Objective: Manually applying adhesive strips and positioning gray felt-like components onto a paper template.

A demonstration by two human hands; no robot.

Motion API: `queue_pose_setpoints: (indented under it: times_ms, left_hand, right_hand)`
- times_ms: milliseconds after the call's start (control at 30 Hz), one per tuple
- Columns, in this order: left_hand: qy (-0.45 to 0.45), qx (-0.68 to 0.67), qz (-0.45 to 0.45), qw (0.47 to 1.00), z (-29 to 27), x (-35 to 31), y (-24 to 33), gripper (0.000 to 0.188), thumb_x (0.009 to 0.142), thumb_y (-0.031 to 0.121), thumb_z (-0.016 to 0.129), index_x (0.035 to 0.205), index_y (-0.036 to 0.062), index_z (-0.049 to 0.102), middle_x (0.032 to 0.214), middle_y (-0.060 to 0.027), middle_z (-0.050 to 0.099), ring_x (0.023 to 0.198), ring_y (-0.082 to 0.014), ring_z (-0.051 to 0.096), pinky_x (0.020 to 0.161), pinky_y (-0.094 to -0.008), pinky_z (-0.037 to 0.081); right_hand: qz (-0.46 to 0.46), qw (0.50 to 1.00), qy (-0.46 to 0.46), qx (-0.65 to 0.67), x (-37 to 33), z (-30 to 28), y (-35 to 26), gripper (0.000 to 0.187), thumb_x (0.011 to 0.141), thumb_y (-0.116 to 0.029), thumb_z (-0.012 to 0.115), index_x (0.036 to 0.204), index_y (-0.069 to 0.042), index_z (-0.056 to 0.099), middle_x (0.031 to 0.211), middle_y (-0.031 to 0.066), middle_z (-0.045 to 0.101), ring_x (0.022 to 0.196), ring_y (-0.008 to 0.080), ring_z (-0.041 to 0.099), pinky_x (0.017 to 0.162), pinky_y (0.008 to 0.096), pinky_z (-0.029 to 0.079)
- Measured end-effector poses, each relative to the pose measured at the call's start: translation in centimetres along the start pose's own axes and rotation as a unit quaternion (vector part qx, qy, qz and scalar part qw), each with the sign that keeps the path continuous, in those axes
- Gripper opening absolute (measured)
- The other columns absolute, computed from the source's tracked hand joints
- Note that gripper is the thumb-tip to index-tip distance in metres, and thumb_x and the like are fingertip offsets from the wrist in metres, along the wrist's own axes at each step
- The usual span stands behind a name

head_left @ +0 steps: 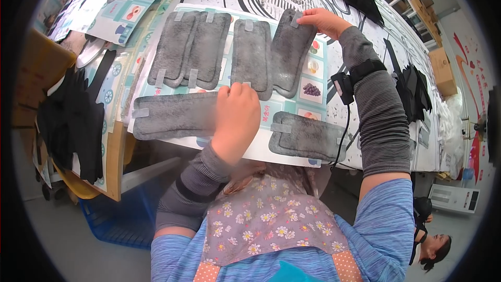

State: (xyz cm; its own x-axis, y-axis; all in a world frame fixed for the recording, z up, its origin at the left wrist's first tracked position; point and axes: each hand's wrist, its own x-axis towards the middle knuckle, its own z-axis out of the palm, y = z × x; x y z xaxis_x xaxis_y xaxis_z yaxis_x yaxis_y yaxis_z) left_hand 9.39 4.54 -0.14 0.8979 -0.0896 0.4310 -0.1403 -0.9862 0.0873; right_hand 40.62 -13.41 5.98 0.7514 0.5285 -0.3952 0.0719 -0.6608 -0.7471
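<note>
Several grey plush fabric pads, each with short strips of clear tape at the ends, lie on a printed sheet [266, 149]. My right hand [324, 22] pinches the taped top corner of the tilted pad [292, 55] at the upper right. Closed fingers of my left hand [237, 120] are at the lower end of the upright pad [250, 55] beside it, by a tape strip [247, 85]; what they grip is hidden. Left of these stand two overlapping pads [206, 52]. A crosswise pad [175, 116] lies partly behind my left hand, another pad [308, 136] at the lower right.
Black fabric pieces [73, 120] hang at the left table edge, above a blue basket [117, 222]. More black pieces [412, 91] lie at the right. A cable [345, 130] runs down from the device on my right wrist. Another person [433, 245] is at the lower right.
</note>
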Motion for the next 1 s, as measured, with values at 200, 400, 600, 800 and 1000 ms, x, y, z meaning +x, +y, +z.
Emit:
queue_pose_setpoints:
  times_ms: [200,400,600,800,1000]
  left_hand:
    - [-0.028,0.015,0.016,0.999,0.3,0.8,0.1,0.006,0.075,0.011,0.059,0.074,0.0069,0.064,0.077,-0.0067,0.058,0.083,-0.0215,0.053,0.082,-0.0350,0.038]
    - [-0.043,0.033,0.028,0.998,-0.1,1.4,0.5,0.007,0.074,0.012,0.060,0.072,0.0073,0.065,0.074,-0.0066,0.058,0.083,-0.0217,0.053,0.082,-0.0342,0.039]
    - [-0.028,0.029,0.024,0.999,0.4,1.1,0.0,0.007,0.074,0.011,0.060,0.073,0.0071,0.065,0.075,-0.0064,0.058,0.084,-0.0215,0.054,0.083,-0.0344,0.040]
    - [-0.066,0.041,0.026,0.997,-0.1,1.4,0.0,0.011,0.085,0.016,0.062,0.079,0.0068,0.065,0.082,-0.0052,0.061,0.090,-0.0221,0.057,0.087,-0.0376,0.041]
    - [-0.081,0.032,0.057,0.995,-0.6,2.0,0.7,0.013,0.085,0.018,0.064,0.086,0.0055,0.065,0.089,-0.0056,0.063,0.094,-0.0233,0.058,0.088,-0.0390,0.042]
  right_hand:
    - [0.055,0.993,0.074,-0.075,0.3,-0.5,0.9,0.037,0.071,-0.033,0.073,0.094,-0.004,0.068,0.088,0.0062,0.061,0.076,0.0156,0.052,0.067,0.0319,0.044]
    - [0.079,0.973,0.161,-0.147,0.5,-2.1,4.0,0.040,0.072,-0.034,0.072,0.090,0.001,0.069,0.079,0.0070,0.062,0.067,0.0176,0.055,0.063,0.0321,0.046]
    - [0.056,0.993,0.092,-0.044,-3.5,-5.9,6.8,0.037,0.079,-0.030,0.067,0.098,0.001,0.070,0.095,0.0085,0.068,0.088,0.0171,0.062,0.081,0.0285,0.048]
    - [0.000,0.998,0.063,-0.030,-5.2,-6.2,7.1,0.051,0.079,-0.031,0.077,0.117,-0.001,0.065,0.111,0.0064,0.065,0.104,0.0167,0.057,0.088,0.0300,0.044]
    - [-0.292,0.842,0.321,-0.320,-2.6,-5.0,10.6,0.046,0.082,-0.035,0.075,0.113,-0.003,0.067,0.102,0.0104,0.068,0.092,0.0192,0.062,0.081,0.0306,0.049]
